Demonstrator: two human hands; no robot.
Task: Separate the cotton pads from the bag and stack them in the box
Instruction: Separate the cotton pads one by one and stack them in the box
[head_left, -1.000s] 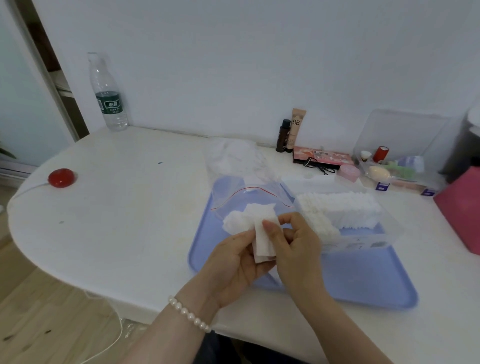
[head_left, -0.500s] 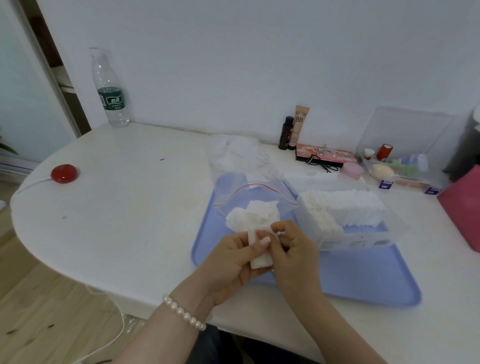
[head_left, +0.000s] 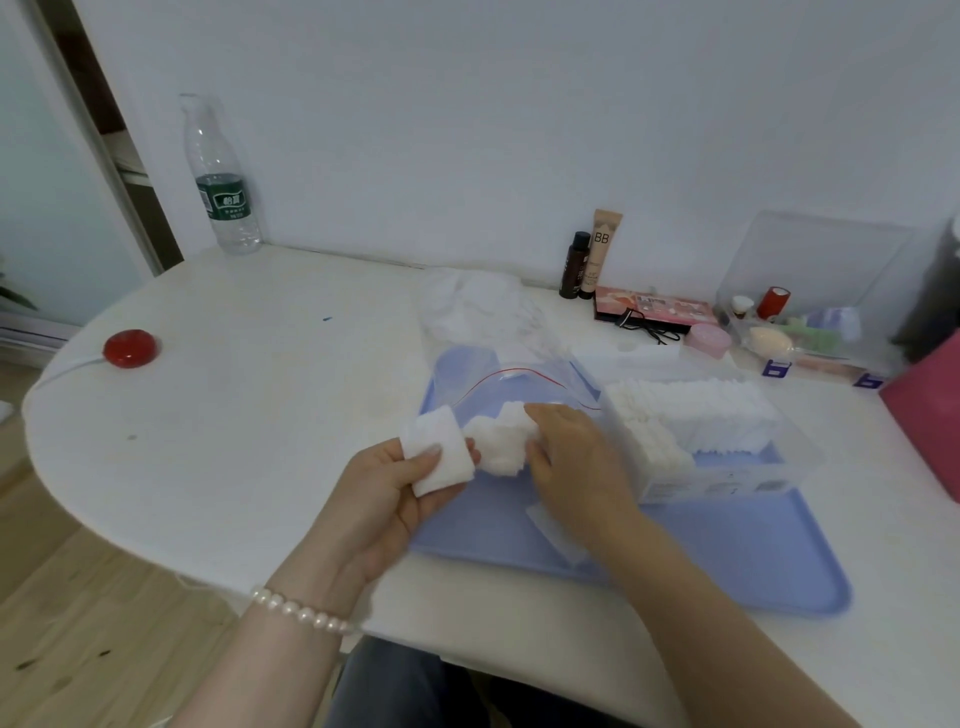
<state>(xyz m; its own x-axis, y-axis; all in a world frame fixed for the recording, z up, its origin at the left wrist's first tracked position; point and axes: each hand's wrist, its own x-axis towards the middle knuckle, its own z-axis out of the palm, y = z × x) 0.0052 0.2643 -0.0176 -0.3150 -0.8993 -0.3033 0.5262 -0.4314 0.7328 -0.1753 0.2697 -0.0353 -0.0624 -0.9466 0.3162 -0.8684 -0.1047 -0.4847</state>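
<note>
My left hand (head_left: 387, 499) holds a small stack of white cotton pads (head_left: 438, 464) between thumb and fingers, just left of the tray. My right hand (head_left: 571, 462) reaches onto a loose pile of cotton pads (head_left: 500, 441) at the mouth of the clear zip bag (head_left: 498, 364) with a red seal line; its fingers curl into the pile. The clear plastic box (head_left: 727, 467) to the right stands on the blue tray (head_left: 753, 566) and holds rows of upright stacked pads (head_left: 691, 415).
A water bottle (head_left: 223, 182) stands at the back left and a red round button (head_left: 130, 348) with a cord lies at the left. Cosmetics (head_left: 592, 254), a palette and a clear organiser (head_left: 810, 322) line the wall. A pink box (head_left: 930, 415) sits at the right edge.
My hands have parted. The left one moved left with the pads it holds, and the right one went forward to the pile at the bag's mouth.
</note>
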